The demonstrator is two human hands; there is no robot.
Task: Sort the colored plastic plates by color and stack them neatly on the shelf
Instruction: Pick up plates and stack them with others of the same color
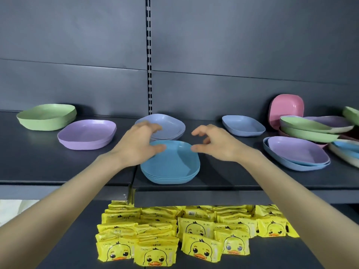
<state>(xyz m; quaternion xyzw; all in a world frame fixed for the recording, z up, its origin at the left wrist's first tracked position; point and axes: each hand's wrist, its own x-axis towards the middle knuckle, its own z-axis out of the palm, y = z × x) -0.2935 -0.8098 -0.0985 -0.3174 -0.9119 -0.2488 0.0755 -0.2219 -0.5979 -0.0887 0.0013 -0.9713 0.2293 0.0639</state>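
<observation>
A stack of several blue plates [171,167] sits at the front middle of the dark shelf [38,164]. My left hand [139,142] hovers over its left rim and my right hand [213,142] over its right rim. Both hands have loosely curled fingers, with the thumb tips at the top plate's edge, and neither grips anything. Behind them is a periwinkle stack [172,125]. To the left lie a purple stack [87,134] and a green stack [46,117].
On the right are a single grey-blue plate [242,125], a pink plate [285,109] leaning on the back wall, a purple plate nested in blue ones [297,152] and a mixed pile [310,131]. Yellow duck packets [194,230] fill the lower shelf.
</observation>
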